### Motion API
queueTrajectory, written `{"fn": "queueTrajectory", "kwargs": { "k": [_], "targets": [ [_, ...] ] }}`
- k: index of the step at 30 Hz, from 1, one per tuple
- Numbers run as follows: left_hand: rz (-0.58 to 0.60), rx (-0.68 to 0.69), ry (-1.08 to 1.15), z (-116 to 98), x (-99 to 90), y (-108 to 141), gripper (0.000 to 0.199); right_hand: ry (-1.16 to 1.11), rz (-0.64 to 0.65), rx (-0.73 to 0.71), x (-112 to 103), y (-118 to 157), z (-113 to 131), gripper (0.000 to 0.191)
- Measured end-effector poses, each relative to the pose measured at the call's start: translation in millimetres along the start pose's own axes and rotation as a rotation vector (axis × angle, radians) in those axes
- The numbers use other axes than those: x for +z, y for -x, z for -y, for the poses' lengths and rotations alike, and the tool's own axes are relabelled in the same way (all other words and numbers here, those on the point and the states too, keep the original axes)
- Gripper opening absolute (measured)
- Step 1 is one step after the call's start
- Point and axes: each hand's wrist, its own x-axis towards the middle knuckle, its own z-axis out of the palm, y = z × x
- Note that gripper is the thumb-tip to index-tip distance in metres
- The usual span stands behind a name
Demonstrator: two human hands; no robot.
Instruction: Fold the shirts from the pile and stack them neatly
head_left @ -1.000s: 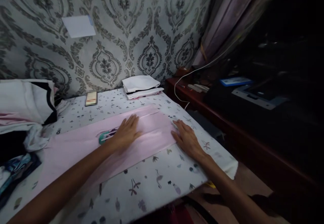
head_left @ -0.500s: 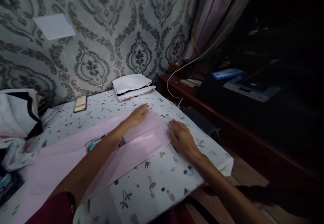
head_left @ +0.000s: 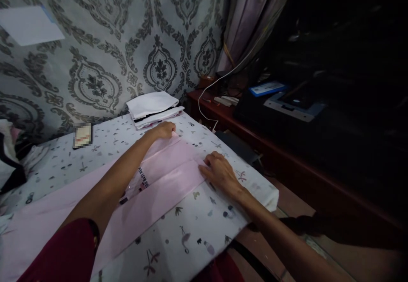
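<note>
A pink shirt (head_left: 172, 180) with dark lettering and a print lies folded lengthwise, stretched across the bed-like surface (head_left: 165, 248) with its patterned white cover. At the far corner of its right end, my left hand (head_left: 165, 130) is closed, pinching a bit of the pink cloth. My right hand (head_left: 221, 171) is at the near side of that same end, fingers bent and thumb against the cloth edge. My left forearm hides part of the print. Beyond my left hand sits a stack of folded white clothes (head_left: 154, 105).
A phone-like item (head_left: 83, 136), blurred out, lies near the wall. Loose white and black clothes (head_left: 11, 159) are heaped at the left edge. To the right stands a dark red wooden cabinet (head_left: 229, 116) with a white cable (head_left: 204, 93) and a blue-edged item (head_left: 267, 88).
My left hand has gone from lying flat on the cloth to gripping its far corner. My right fingers have bent in at the edge. The view has turned slightly right.
</note>
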Motion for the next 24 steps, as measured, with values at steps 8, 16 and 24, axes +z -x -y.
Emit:
{"fn": "queueTrajectory", "kwargs": {
  "k": [8, 16, 24],
  "targets": [
    [-0.144, 0.038, 0.073, 8.8, -32.2, 47.5, 0.013, -0.652, -0.135, 0.048, -3.9, 6.3, 32.0, 0.024],
    [-0.3, 0.033, 0.234, 58.5, -51.2, 166.8, 0.019, -0.627, 0.012, -0.363, 16.4, 49.7, 124.9, 0.025],
    [-0.363, -0.122, 0.213, 96.4, -12.2, 256.9, 0.025, -0.275, 0.137, -0.682, 73.9, 80.9, 177.0, 0.026]
  ]
}}
